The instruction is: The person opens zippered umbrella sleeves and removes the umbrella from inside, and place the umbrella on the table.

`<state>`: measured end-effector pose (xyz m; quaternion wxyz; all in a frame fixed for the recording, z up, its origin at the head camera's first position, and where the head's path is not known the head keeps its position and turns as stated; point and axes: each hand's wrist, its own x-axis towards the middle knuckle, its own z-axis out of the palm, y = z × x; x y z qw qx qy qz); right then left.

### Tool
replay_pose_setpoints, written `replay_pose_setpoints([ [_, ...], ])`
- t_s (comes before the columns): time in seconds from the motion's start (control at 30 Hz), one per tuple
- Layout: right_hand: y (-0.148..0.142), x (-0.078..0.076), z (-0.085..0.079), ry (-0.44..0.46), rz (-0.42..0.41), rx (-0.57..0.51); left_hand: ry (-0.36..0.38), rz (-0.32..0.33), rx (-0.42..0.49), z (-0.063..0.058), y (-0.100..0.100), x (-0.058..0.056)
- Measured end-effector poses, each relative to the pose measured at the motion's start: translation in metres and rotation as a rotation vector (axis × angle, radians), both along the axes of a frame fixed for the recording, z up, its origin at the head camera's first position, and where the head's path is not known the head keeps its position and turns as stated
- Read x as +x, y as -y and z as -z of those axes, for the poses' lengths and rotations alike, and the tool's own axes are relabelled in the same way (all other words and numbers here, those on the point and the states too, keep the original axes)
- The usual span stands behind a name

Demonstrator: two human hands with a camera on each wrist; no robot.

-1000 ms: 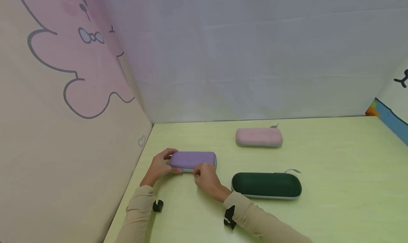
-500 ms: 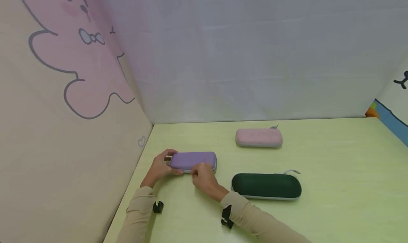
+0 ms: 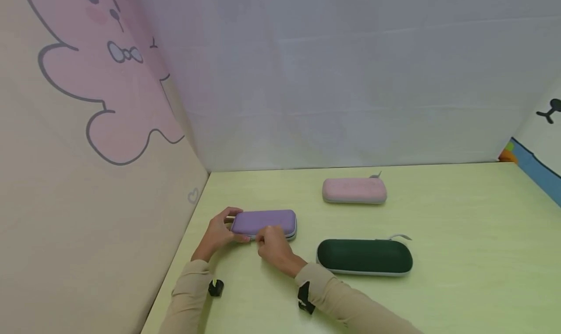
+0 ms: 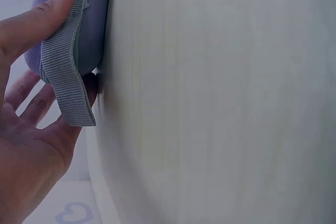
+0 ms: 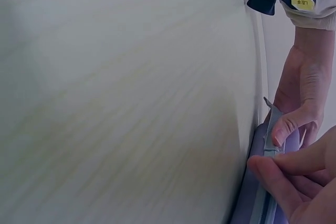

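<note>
A purple zippered pencil case (image 3: 265, 220) lies on the table's left half. My left hand (image 3: 218, 234) grips its left end, thumb along the front side and fingers behind. In the left wrist view the thumb presses a grey ribbed strap (image 4: 65, 72) against the case's end. At the front seam my right hand (image 3: 275, 249) pinches the zipper pull, which its fingertips hide. The right wrist view shows those fingertips (image 5: 262, 167) just beside the left thumb (image 5: 286, 128), with the zipper track (image 5: 261, 203) running away behind them. A dark gap shows along the seam at the right end.
A dark green case (image 3: 364, 256) lies right of my right hand, close to the sleeve. Farther back sits a pink case (image 3: 354, 190). A cloth wall stands along the left edge, and another (image 3: 350, 81) rises behind the table (image 3: 460, 227).
My right hand has slid left along the front seam toward the left hand. The seam's right end now shows a wider dark gap. My left hand keeps its hold.
</note>
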<state>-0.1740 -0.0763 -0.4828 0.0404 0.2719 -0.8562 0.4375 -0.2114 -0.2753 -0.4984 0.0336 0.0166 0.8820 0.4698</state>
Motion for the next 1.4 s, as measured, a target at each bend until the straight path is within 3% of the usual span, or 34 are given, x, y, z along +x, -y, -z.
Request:
replay_pose_setpoints([
  [0.4,0.013,-0.002,0.0,-0.052,-0.006,0.127,0.007,0.009,-0.034,0.0,0.001,0.001],
  [0.9,0.013,-0.004,-0.005,-0.01,-0.011,0.122,-0.004,0.074,-0.074,-0.006,0.002,-0.001],
  [1.1,0.01,-0.005,-0.007,0.022,-0.042,0.107,0.022,0.129,-0.087,-0.018,0.002,0.001],
  [1.3,0.005,-0.005,-0.016,0.088,-0.079,0.069,-0.029,0.203,-0.054,-0.033,0.002,0.003],
  [1.4,0.0,-0.005,-0.025,0.082,-0.084,0.032,-0.021,0.199,-0.049,-0.04,0.002,0.003],
])
